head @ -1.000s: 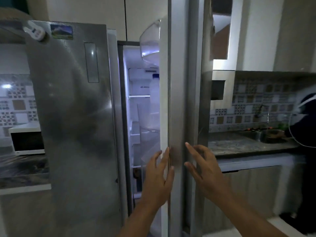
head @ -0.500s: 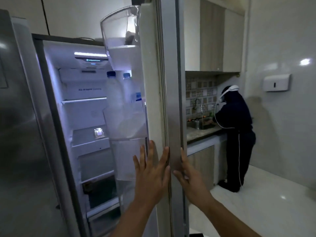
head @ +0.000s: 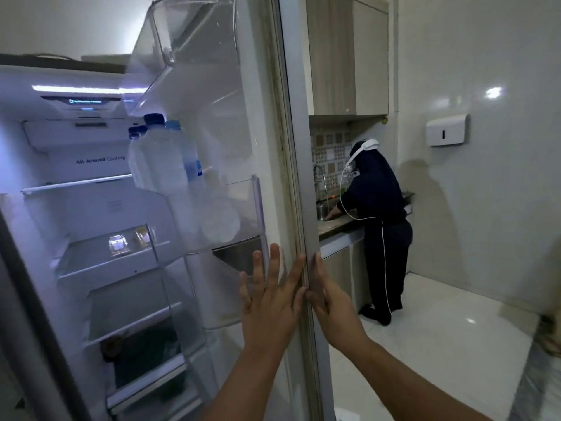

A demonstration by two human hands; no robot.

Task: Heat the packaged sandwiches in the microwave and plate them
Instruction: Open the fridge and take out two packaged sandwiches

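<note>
— Swinging the fridge door (head: 267, 147) wide is the step in hand, I'd judge. The left hand (head: 268, 302) lies flat on the door's inner face, fingers (head: 274, 262) straight and spread, holding nothing. The right hand (head: 332, 305) is on the outer side of the same edge, its fingers straight and close together along the door, also holding nothing.

— How should it be done well?

— Push with flat palms and go gently: the door bin carries water bottles (head: 165, 156) standing upright, and a hard swing could rock them. The door should open far enough that both hands are free to reach the shelves (head: 79, 183).

— And the sandwiches?

— I cannot pick them out with certainty. Two small lit packets (head: 129, 240) sit on a middle shelf, and something dark fills the lower drawer (head: 145, 350); the view is too dim to say whether either is a packaged sandwich. No microwave or plate shows here.

— What about the room?

— Beyond the door another person (head: 378, 226) in dark clothes stands at the surface (head: 337, 223), bent over the sink beneath the faucet (head: 320, 177). Wood-toned wall cabinets (head: 346, 56) hang above patterned tiles. A white dispenser (head: 446, 130) is fixed to the right wall, and the floor (head: 440, 329) is pale and glossy.
</note>
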